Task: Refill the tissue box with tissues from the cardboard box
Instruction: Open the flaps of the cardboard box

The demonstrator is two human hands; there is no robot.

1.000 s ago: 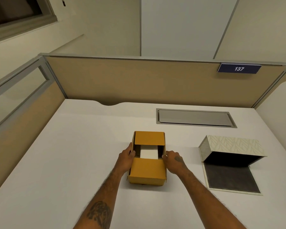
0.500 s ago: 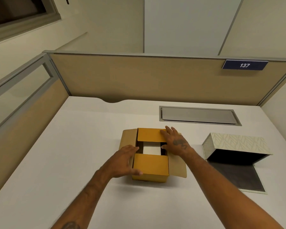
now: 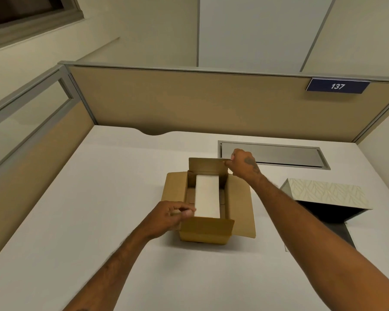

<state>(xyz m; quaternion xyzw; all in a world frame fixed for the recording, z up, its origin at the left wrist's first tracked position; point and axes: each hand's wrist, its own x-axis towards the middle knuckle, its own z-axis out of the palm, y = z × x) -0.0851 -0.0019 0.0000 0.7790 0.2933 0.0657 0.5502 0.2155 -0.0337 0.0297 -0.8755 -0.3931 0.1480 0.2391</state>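
Note:
A brown cardboard box (image 3: 206,232) stands in the middle of the white desk with all its flaps folded outward. Inside it lies a white stack of tissues (image 3: 207,196). My left hand (image 3: 170,217) pinches the near flap at its left corner. My right hand (image 3: 243,163) pinches the far flap at its right corner and holds it upright. To the right lies the tissue box (image 3: 326,193), cream with a leaf pattern, tipped on its side with its dark inside showing and its bottom panel folded flat on the desk.
The white desk (image 3: 99,209) is fenced by tan partition walls (image 3: 189,104) at the back and left. A grey cable hatch (image 3: 276,154) is set into the desk behind the cardboard box. A blue plate marked 137 (image 3: 337,86) hangs on the back wall.
Both hands moved from the box's sides to its flaps. The side flaps dropped outward, then the near and far flaps were pulled open, which uncovered the tissue stack.

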